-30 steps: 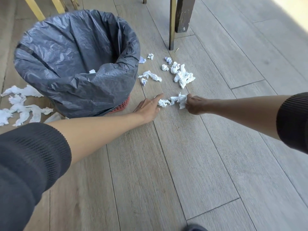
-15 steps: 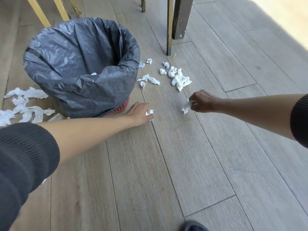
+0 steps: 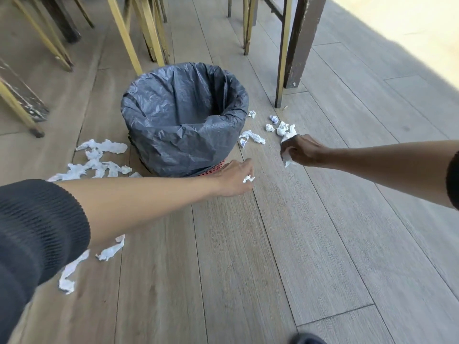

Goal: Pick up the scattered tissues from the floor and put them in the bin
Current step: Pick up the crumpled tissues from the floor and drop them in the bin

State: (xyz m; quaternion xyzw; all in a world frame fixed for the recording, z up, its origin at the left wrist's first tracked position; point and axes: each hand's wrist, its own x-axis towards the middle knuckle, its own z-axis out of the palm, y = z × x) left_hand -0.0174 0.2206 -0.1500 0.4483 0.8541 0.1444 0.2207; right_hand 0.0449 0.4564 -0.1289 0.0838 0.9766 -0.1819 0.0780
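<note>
A red bin lined with a grey plastic bag [image 3: 183, 135] stands on the wooden floor. My left hand [image 3: 234, 178] is just right of the bin's base, fingers closed on a small white tissue [image 3: 248, 179]. My right hand [image 3: 301, 151] is further right, closed on a crumpled tissue [image 3: 286, 158] that hangs below the fist. Several loose tissues [image 3: 279, 126] lie on the floor behind my right hand, and a twisted tissue [image 3: 253, 137] lies beside the bin.
More tissues [image 3: 99, 160] lie left of the bin, and torn tissue strips [image 3: 109, 252] lie under my left forearm. Yellow chair legs [image 3: 126, 38] stand behind the bin. A dark table leg [image 3: 298, 45] stands to the back right.
The view has pulled back and up, so the bin looks smaller and further off. Both hands lifted off the floor with their tissues; my right hand moved up toward the tissue pile.
</note>
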